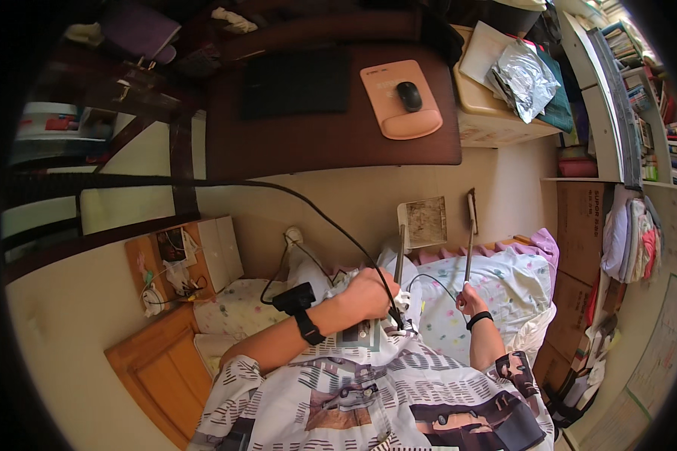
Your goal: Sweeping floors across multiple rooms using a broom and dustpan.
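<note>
My left hand [367, 294] is closed at the top of the upright handle of a long-handled dustpan [434, 213], close in front of my body. The dustpan's worn, stained pan lies on the floor with its open side facing away from me. Farther right, my right hand [471, 300] grips the thin metal handle of a broom [470, 252]. The narrow, dark broom head [472, 203] is on the floor to the right of the pan, apart from it. A black cable hangs across my left hand, and a thinner one runs to my right hand.
A bed with a flowered sheet [493, 289] lies under my right arm. Ahead stands a dark wooden desk [278, 143] with a mouse [409, 96] on a pink mouse pad [384, 83]. Cardboard boxes [579, 233] line the right side; a small wooden cabinet [147, 259] stands left.
</note>
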A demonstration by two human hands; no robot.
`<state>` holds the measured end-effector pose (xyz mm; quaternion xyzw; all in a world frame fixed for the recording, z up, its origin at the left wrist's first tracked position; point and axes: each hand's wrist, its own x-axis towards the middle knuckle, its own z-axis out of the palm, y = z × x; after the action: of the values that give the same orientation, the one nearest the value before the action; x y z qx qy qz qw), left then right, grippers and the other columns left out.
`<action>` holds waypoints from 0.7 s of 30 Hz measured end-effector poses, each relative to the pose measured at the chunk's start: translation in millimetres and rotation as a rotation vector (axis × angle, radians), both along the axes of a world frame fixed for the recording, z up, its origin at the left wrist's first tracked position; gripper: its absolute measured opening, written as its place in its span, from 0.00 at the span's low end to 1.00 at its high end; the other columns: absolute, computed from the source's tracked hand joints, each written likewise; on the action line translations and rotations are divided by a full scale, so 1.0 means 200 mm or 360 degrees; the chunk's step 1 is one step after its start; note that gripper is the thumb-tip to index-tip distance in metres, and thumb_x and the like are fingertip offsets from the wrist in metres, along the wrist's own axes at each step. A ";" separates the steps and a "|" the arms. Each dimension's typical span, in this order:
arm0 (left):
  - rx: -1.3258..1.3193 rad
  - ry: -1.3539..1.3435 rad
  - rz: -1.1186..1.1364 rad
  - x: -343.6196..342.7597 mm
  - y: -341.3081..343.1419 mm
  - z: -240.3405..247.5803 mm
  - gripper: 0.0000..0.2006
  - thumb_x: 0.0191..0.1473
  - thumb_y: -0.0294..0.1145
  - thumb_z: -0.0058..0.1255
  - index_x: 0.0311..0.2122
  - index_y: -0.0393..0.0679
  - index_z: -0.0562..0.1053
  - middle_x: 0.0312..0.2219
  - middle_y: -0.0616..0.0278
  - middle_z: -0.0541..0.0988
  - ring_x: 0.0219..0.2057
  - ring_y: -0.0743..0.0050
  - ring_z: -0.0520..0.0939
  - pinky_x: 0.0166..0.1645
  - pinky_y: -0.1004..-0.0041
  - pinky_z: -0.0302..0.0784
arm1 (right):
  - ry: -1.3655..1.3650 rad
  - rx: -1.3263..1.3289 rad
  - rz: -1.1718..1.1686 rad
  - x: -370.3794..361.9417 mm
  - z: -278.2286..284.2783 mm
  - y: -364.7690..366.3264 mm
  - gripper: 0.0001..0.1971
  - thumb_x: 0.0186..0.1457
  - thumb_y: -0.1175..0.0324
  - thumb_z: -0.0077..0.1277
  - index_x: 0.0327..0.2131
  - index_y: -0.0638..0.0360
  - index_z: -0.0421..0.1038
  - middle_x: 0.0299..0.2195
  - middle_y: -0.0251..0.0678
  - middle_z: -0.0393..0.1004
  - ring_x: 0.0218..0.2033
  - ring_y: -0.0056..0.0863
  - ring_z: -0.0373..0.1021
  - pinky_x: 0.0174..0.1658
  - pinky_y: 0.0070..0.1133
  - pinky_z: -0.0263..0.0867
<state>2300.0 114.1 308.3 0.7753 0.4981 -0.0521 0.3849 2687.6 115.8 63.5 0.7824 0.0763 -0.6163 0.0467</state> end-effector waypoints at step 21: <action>-0.0228 0.0020 0.0822 -2.39 -1.24 0.03 0.13 0.36 0.35 0.49 0.21 0.33 0.74 0.21 0.41 0.74 0.28 0.45 0.76 0.35 0.58 0.73 | 0.0330 -0.0206 -0.0346 -1.91 0.21 -0.84 0.21 0.56 0.48 0.32 0.19 0.53 0.54 0.09 0.28 0.51 0.08 0.22 0.50 0.12 0.20 0.46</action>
<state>1821.3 -133.1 313.7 0.5931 0.6767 0.0080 0.4362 2304.9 -52.4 105.4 0.7136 -0.0441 -0.6989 0.0220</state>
